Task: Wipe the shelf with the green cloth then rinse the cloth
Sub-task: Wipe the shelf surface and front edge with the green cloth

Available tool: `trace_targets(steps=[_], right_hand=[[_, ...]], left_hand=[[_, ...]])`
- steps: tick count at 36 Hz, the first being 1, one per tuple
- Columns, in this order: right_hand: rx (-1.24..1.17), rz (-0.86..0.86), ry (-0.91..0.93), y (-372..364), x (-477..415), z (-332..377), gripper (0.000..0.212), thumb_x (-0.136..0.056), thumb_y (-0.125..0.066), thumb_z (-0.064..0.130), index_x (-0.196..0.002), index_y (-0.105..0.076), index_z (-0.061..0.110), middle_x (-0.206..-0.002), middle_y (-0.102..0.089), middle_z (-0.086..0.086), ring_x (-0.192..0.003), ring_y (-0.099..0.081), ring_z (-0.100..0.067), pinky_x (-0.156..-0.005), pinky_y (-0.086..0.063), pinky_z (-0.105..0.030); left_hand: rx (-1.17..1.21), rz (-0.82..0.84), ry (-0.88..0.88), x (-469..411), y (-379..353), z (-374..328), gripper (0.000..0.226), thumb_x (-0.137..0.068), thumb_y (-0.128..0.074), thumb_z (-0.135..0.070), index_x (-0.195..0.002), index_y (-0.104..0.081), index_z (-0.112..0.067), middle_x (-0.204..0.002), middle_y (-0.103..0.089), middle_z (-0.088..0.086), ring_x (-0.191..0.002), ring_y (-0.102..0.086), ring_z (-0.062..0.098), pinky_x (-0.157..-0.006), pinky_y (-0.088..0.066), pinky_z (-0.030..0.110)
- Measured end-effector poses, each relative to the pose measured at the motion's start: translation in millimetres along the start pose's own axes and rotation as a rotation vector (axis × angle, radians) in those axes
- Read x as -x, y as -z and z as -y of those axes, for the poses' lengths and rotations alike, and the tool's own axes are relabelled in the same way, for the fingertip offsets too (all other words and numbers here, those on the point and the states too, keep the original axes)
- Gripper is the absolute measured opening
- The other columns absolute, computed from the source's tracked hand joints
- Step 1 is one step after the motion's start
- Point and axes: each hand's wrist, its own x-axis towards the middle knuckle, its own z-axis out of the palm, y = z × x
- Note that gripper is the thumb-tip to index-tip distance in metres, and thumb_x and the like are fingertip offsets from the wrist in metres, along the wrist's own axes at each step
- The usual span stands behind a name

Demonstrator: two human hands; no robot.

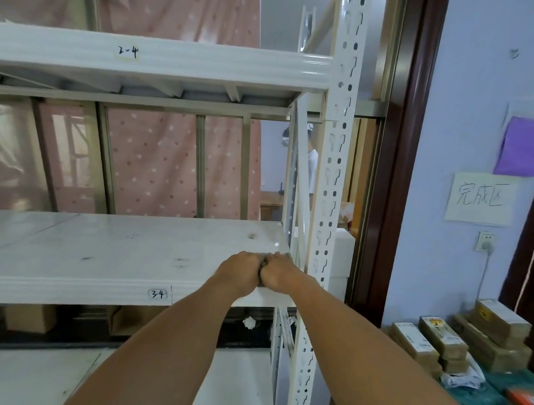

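The white shelf board, labelled 3-4 on its front edge, runs across the middle of the head view. My left hand and my right hand rest side by side on its right front corner, fingers curled down. A small dark sliver of the cloth shows between the two hands; the rest of it is hidden under them, and its colour is hard to tell. Both hands press on it next to the perforated white upright.
Another shelf, labelled 2-4, sits above. A pink dotted curtain hangs behind the rack. Cardboard boxes lie under the board. Stacked packages sit at the lower right by a blue wall with a socket. A person stands beyond the rack.
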Motion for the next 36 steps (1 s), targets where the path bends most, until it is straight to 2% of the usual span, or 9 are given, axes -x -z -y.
trace_targets(steps=[10,13,17,21,23,26,28,31,36], right_hand=[[0.042,0.120,0.020,4,-4,3,0.034,-0.101,-0.050,0.017,-0.129,-0.059,0.000,-0.140,-0.054,-0.019,-0.133,-0.042,-0.035,-0.119,-0.024,-0.050],[0.088,0.108,0.012,-1,-10,5,0.049,-0.097,-0.048,0.032,-0.138,-0.054,0.007,-0.143,-0.050,-0.015,-0.133,-0.041,-0.035,-0.114,-0.028,-0.052],[0.067,0.034,-0.096,-27,-35,4,0.080,-0.081,-0.029,0.053,-0.152,-0.037,0.018,-0.155,-0.039,-0.012,-0.143,-0.031,-0.036,-0.117,-0.022,-0.056],[0.025,-0.034,-0.117,-22,-5,16,0.070,-0.098,-0.022,0.048,-0.159,-0.017,0.013,-0.162,-0.021,-0.018,-0.151,-0.017,-0.038,-0.124,-0.011,-0.051],[0.024,-0.039,-0.117,-26,-9,14,0.071,-0.101,-0.014,0.049,-0.161,-0.007,0.012,-0.166,-0.010,-0.017,-0.154,-0.008,-0.037,-0.125,-0.005,-0.050],[0.034,-0.048,-0.100,-38,-29,11,0.081,-0.090,-0.005,0.054,-0.161,-0.003,0.014,-0.168,-0.003,-0.016,-0.154,-0.003,-0.038,-0.124,-0.006,-0.055],[0.033,-0.034,-0.141,-37,-28,17,0.079,-0.092,-0.005,0.053,-0.161,-0.003,0.015,-0.169,-0.001,-0.015,-0.155,-0.002,-0.038,-0.124,-0.005,-0.055],[0.039,-0.037,-0.149,-32,-19,32,0.070,-0.102,-0.010,0.048,-0.162,0.003,0.015,-0.169,0.005,-0.014,-0.156,0.003,-0.035,-0.126,-0.002,-0.050],[0.001,0.001,-0.126,-31,-20,68,0.067,-0.105,-0.010,0.046,-0.162,0.005,0.015,-0.169,0.008,-0.012,-0.156,0.007,-0.033,-0.126,0.001,-0.048]], left_hand=[[-0.043,-0.034,0.057,8,3,6,0.049,-0.091,-0.044,-0.018,-0.133,-0.055,-0.042,-0.112,-0.071,-0.002,-0.096,-0.065,0.022,-0.083,-0.056,0.041],[-0.060,-0.055,0.065,15,4,6,0.037,-0.092,-0.043,-0.017,-0.121,-0.063,-0.029,-0.106,-0.071,0.000,-0.094,-0.064,0.023,-0.082,-0.055,0.042],[-0.129,-0.174,0.045,31,0,20,0.026,-0.097,-0.040,-0.011,-0.109,-0.063,-0.011,-0.107,-0.066,0.006,-0.099,-0.060,0.024,-0.094,-0.049,0.039],[-0.180,-0.317,0.008,56,6,51,0.032,-0.101,-0.044,-0.023,-0.121,-0.064,-0.008,-0.121,-0.065,0.006,-0.110,-0.059,0.024,-0.095,-0.050,0.037],[-0.240,-0.405,-0.027,73,14,67,0.034,-0.100,-0.045,-0.030,-0.113,-0.069,-0.009,-0.111,-0.068,0.005,-0.099,-0.063,0.023,-0.086,-0.054,0.036],[-0.327,-0.506,-0.087,101,25,96,0.037,-0.097,-0.043,-0.035,-0.091,-0.072,-0.012,-0.090,-0.067,0.002,-0.081,-0.062,0.021,-0.072,-0.053,0.033],[-0.333,-0.554,-0.094,121,33,120,0.032,-0.095,-0.051,-0.034,-0.087,-0.072,-0.011,-0.087,-0.067,0.002,-0.077,-0.062,0.021,-0.068,-0.052,0.033],[-0.411,-0.602,-0.173,147,39,154,0.018,-0.087,-0.070,-0.024,-0.094,-0.074,-0.008,-0.092,-0.070,0.006,-0.079,-0.065,0.024,-0.066,-0.056,0.036],[-0.436,-0.569,-0.091,173,51,200,0.027,-0.091,-0.055,-0.017,-0.105,-0.073,-0.003,-0.099,-0.069,0.010,-0.085,-0.066,0.029,-0.071,-0.057,0.037]])
